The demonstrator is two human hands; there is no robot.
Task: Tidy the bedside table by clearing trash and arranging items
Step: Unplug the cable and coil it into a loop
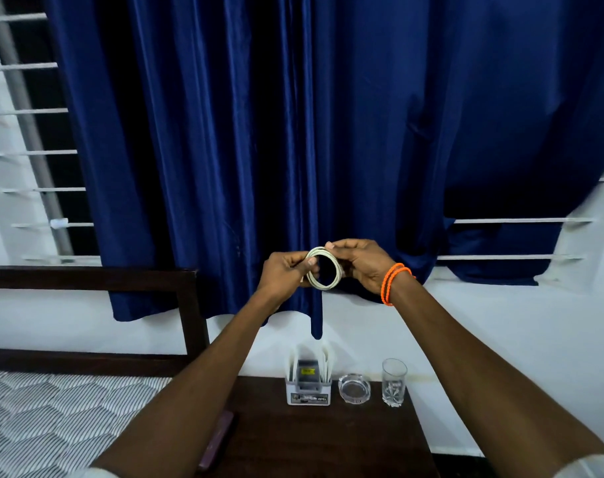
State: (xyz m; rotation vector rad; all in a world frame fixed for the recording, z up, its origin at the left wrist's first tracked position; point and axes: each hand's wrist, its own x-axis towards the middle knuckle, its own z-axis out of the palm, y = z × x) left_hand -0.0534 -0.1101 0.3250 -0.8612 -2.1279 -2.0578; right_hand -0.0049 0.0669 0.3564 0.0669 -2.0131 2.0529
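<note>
A white cable wound into a small round coil (329, 286) is held up in front of the blue curtain, well above the table. My left hand (286, 274) pinches its left side and my right hand (361, 265), with orange bands at the wrist, grips its right side. Below lies the dark wooden bedside table (328, 439). Along its back edge stand a white holder (308, 388) with a dark device and white sticks in it, a clear glass ashtray (354, 388) and an upright drinking glass (394, 382). A dark flat object (217, 439) lies at the table's left edge, partly hidden by my left forearm.
A blue curtain (293, 132) hangs over a barred window behind the table. The bed with a striped mattress (52, 419) and dark wooden headboard (186, 305) adjoins the table on the left. A white wall runs behind and to the right.
</note>
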